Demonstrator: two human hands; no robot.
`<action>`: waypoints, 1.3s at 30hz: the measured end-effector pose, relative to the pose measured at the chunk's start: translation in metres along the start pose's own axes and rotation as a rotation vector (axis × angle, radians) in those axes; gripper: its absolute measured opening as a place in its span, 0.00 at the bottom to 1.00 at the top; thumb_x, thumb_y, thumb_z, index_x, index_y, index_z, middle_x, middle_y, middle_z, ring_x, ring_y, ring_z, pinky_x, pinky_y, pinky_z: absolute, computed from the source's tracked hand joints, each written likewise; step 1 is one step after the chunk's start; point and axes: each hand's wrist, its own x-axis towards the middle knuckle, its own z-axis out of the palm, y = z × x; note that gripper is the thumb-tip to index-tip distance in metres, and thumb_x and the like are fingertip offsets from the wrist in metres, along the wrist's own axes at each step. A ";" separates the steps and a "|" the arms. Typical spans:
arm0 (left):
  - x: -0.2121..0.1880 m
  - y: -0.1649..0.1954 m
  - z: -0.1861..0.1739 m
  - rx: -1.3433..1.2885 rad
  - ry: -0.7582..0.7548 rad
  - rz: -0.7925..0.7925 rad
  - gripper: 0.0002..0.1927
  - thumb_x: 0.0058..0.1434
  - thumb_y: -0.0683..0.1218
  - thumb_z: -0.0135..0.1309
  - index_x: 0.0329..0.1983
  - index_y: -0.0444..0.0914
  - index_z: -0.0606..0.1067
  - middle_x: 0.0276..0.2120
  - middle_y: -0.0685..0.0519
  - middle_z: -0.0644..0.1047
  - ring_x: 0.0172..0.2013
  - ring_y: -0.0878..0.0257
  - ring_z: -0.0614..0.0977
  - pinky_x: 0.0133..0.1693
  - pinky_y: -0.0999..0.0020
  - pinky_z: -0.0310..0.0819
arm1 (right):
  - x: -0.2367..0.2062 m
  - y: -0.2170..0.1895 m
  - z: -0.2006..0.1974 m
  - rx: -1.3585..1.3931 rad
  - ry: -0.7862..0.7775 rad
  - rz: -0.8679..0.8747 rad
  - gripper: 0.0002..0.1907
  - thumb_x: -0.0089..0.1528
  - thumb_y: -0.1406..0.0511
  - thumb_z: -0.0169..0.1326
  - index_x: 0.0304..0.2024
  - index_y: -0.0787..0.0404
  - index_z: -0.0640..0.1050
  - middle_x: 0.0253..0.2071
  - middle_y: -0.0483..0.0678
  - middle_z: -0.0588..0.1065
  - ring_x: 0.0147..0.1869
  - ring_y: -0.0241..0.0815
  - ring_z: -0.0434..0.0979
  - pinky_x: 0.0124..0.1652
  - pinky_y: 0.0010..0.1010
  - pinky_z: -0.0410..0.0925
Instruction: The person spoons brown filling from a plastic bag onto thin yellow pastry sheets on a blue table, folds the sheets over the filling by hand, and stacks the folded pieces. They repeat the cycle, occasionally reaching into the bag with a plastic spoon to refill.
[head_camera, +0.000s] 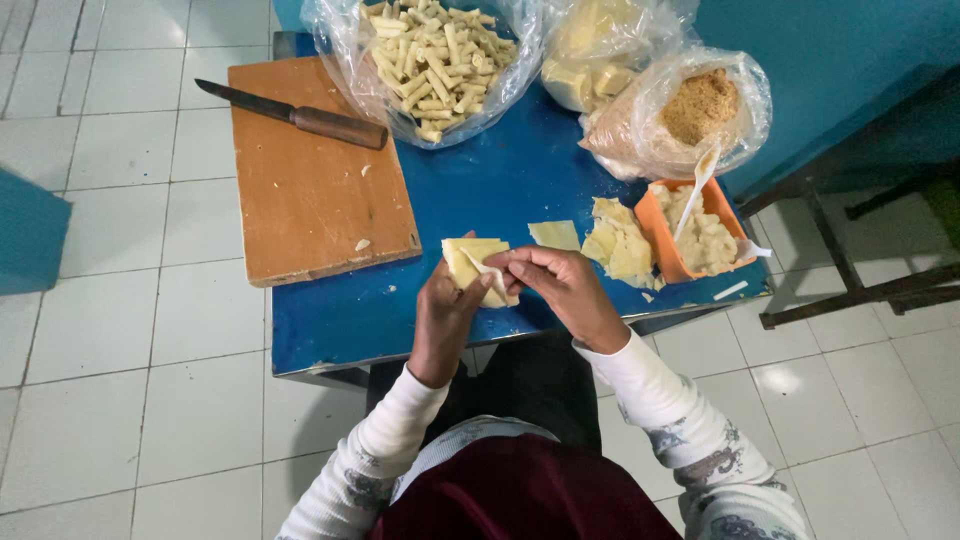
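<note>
Both my hands meet over the front of a low blue table (480, 190). My left hand (443, 315) and my right hand (565, 290) together pinch a pale yellow square wrapper (470, 258), with one corner folded over between the fingers. A single flat wrapper (553, 235) lies just beyond my right hand. A loose stack of wrappers (618, 243) sits to its right. An orange tub (655, 230) of pale filling stands beside the stack, with a white spoon (697, 187) stuck in it.
A wooden cutting board (300, 190) covers the table's left part, with a brown-handled knife (295, 114) across its far end. Plastic bags at the back hold rolled pastry sticks (432, 55), pale blocks (590, 60) and brown crumbs (700, 105). A dark metal frame (850, 270) stands at right on white floor tiles.
</note>
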 end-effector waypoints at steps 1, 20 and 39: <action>0.000 0.000 -0.001 -0.076 -0.030 -0.005 0.29 0.68 0.38 0.52 0.71 0.27 0.62 0.50 0.47 0.80 0.48 0.66 0.81 0.52 0.72 0.76 | -0.001 -0.005 0.002 -0.016 -0.007 -0.018 0.12 0.69 0.67 0.50 0.49 0.67 0.81 0.36 0.44 0.79 0.40 0.29 0.77 0.44 0.21 0.72; -0.006 -0.002 -0.010 -0.144 -0.270 0.055 0.26 0.73 0.34 0.42 0.74 0.27 0.59 0.76 0.49 0.59 0.71 0.59 0.67 0.69 0.62 0.61 | -0.014 -0.031 0.024 -0.530 0.189 -0.338 0.06 0.60 0.69 0.64 0.39 0.62 0.82 0.33 0.45 0.76 0.30 0.34 0.74 0.32 0.25 0.68; -0.013 -0.006 -0.015 0.025 -0.221 -0.080 0.32 0.72 0.37 0.45 0.79 0.32 0.56 0.52 0.47 0.76 0.49 0.66 0.74 0.54 0.73 0.68 | -0.006 0.006 0.016 -0.390 0.116 -0.119 0.07 0.65 0.65 0.59 0.38 0.65 0.80 0.30 0.43 0.76 0.30 0.30 0.70 0.31 0.25 0.65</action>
